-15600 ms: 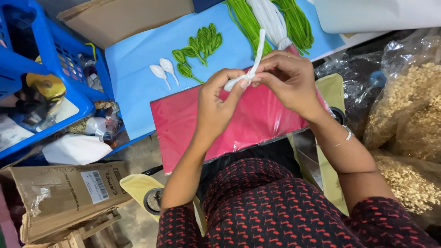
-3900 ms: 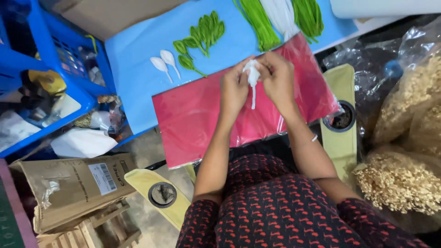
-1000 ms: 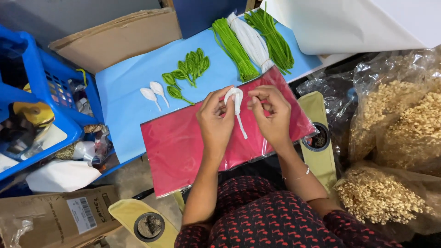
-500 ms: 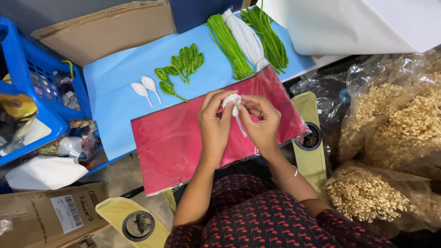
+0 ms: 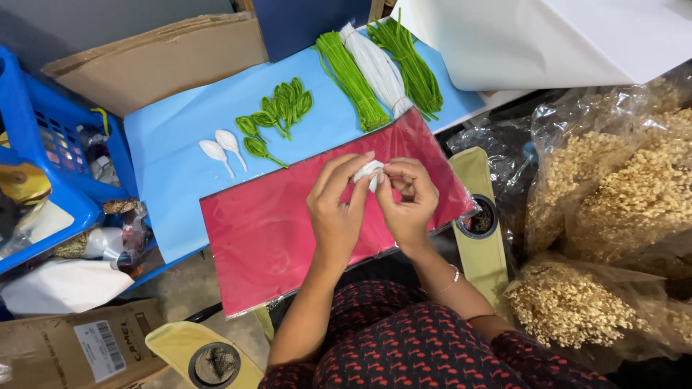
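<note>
Both hands — left hand (image 5: pixel 337 209), right hand (image 5: pixel 407 198) — pinch the white pipe cleaner (image 5: pixel 369 171); its tail has now been curled in — loop nearly formed

This is a small craft workshop for making artificial flowers, set up informally. Bundles of green and white pipe cleaners (image 5: pixel 375 68) lie at the far edge of a blue sheet (image 5: pixel 169 155), with finished green leaf shapes (image 5: pixel 277 115) and white petal shapes (image 5: pixel 222 148) laid out beside them. Clear bags of dried beige flowers (image 5: pixel 613 209) pile up on the right; a blue plastic crate (image 5: pixel 43 173) and cardboard boxes (image 5: pixel 155 61) crowd the left.
</note>
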